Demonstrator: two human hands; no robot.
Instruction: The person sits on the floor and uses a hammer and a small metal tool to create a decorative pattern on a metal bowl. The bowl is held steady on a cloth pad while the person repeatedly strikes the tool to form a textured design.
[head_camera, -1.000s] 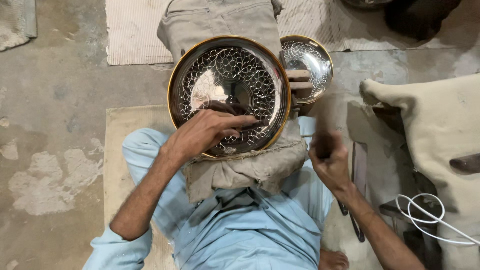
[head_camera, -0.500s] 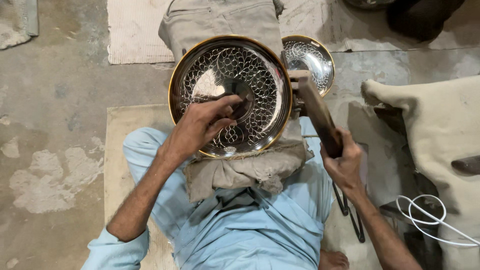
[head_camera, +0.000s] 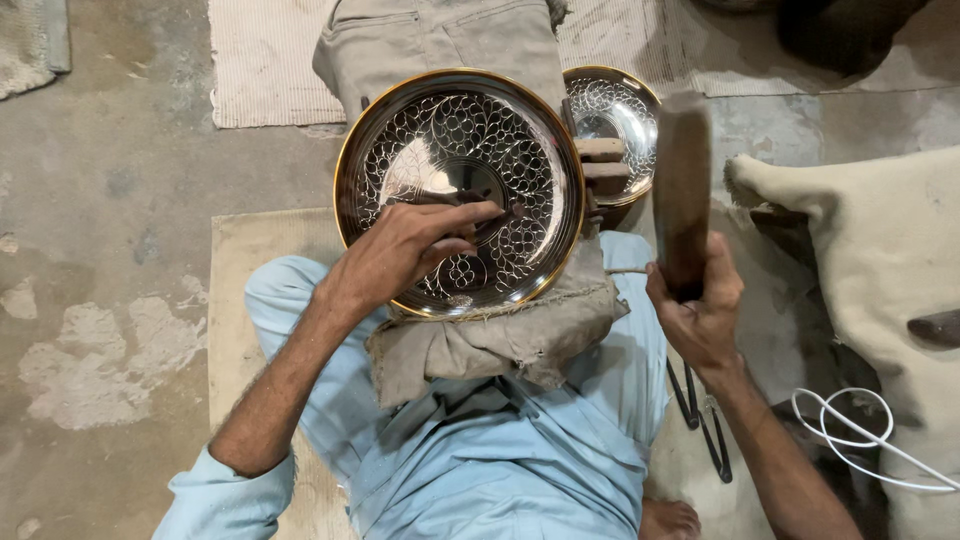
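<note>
A large round metal plate (head_camera: 520, 130) with an engraved circle pattern and a gold rim rests on a padded cloth cushion (head_camera: 500, 335) on my lap. My left hand (head_camera: 405, 250) lies on the plate's lower middle, pinching a thin dark punch tool (head_camera: 440, 198) against the surface. My right hand (head_camera: 695, 310) is raised to the right of the plate, gripping a dark wooden mallet (head_camera: 682, 180) held upright.
A second, smaller engraved plate (head_camera: 615, 105) sits behind the large one, with wooden blocks (head_camera: 600, 165) between them. A beige sack (head_camera: 860, 240) lies at right, a white cord (head_camera: 850, 420) and dark metal tongs (head_camera: 700, 425) lower right. Folded cloth (head_camera: 440, 40) lies beyond.
My right hand has lifted the mallet from low beside my lap up to the right of the plate, now upright. My left hand stays on the plate with the punch.
</note>
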